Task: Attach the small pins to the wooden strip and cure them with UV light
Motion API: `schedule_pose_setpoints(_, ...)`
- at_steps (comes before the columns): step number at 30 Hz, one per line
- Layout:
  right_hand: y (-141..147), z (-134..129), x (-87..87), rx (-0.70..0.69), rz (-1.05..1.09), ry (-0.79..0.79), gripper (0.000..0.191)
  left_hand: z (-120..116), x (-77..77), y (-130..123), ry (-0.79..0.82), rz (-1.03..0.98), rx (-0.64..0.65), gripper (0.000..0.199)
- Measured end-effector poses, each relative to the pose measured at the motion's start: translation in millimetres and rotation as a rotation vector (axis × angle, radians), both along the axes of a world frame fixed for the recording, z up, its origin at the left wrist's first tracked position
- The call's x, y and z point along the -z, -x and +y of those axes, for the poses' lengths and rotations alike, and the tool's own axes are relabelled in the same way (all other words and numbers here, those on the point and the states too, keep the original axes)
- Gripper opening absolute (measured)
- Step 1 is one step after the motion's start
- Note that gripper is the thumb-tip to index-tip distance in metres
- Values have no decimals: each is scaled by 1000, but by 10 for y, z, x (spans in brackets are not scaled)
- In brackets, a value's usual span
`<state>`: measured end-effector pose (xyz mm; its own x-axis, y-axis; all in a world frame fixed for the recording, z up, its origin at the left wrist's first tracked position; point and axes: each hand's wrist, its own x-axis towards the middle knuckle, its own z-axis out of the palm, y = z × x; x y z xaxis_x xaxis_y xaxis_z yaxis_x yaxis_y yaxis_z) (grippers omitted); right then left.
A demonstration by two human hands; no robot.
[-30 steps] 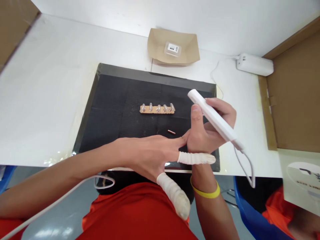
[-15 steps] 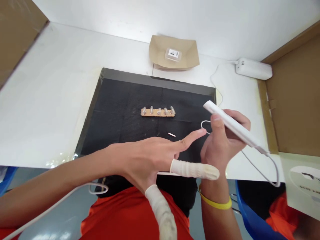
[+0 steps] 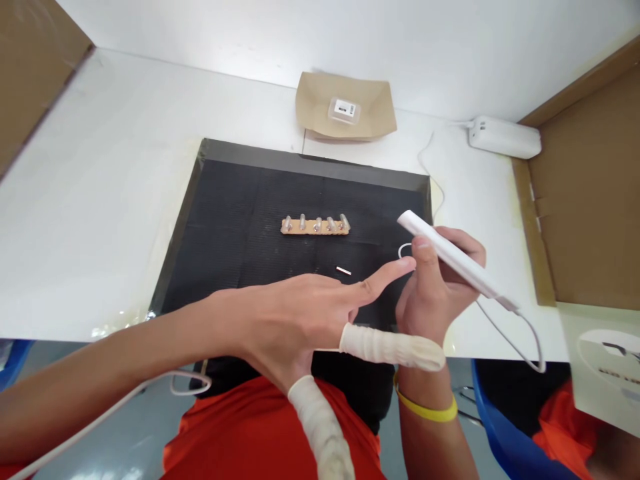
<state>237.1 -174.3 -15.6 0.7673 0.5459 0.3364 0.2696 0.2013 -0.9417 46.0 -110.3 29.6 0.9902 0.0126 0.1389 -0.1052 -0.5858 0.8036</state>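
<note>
My left hand is stretched across the front of the black mat with its fingers apart, holding nothing. White finger cots cover its thumb and one finger. A bare fingertip points at my right hand and overlaps its edge; I cannot tell whether they touch. Closed around a slim white device, my right hand keeps it tilted above the mat's right side. A white cable leaves the device's lower end. On the mat lie a cardboard strip bearing several clear capsule-like pieces and a small thin metallic piece.
The black mat covers the middle of the white table. Behind it stands a brown paper tray with a clear labelled box inside. A white power strip sits at the back right. Cardboard panels flank both sides.
My right hand has shifted slightly left and down with the white device. My left hand has stayed nearly in place, so the two hands are a little closer.
</note>
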Motion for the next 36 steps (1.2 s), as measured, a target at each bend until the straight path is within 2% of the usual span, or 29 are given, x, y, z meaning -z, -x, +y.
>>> schedule_pose_setpoints(5, -8, -2, 15, 11, -21, 7, 24, 20, 33, -4, -7, -27, -7, 108)
schedule_pose_setpoints(11, -32, 5, 55, 24, -8, 18, 24, 44, 69, -18, -16, 31, 5, 109)
schedule_pose_setpoints(15, -39, 14, 64, 17, -19, 12, 24, 32, 137, 4, -35, -34, -23, 109)
schedule_pose_setpoints(17, -48, 9, 74, 16, -18, 16, 24, 11, 166, 47, -96, -111, -113, 98)
schedule_pose_setpoints(20, -80, -17, 118, 18, -26, 27, 25, 3, 177, 174, -236, -236, -333, 57)
schedule_pose_setpoints(22, -116, -41, 169, 11, -25, 40, 26, 42, 175, 299, -325, -244, -510, 32)
schedule_pose_setpoints(24, -155, -67, 231, 8, -32, 65, 27, 122, 190, 436, -410, -177, -702, 23)
schedule_pose_setpoints(27, -203, -106, 317, 18, -63, 97, 28, 278, 279, 616, -508, -40, -917, 34)
schedule_pose_setpoints(30, -225, -153, 362, 34, -75, 111, 29, 397, 412, 701, -485, 90, -991, 72)
schedule_pose_setpoints(32, -229, -191, 364, 41, -98, 122, 30, 437, 481, 692, -451, 154, -996, 88)
schedule_pose_setpoints(36, -212, -261, 334, -5, -178, 152, 31, 476, 501, 564, -456, 239, -946, 75)
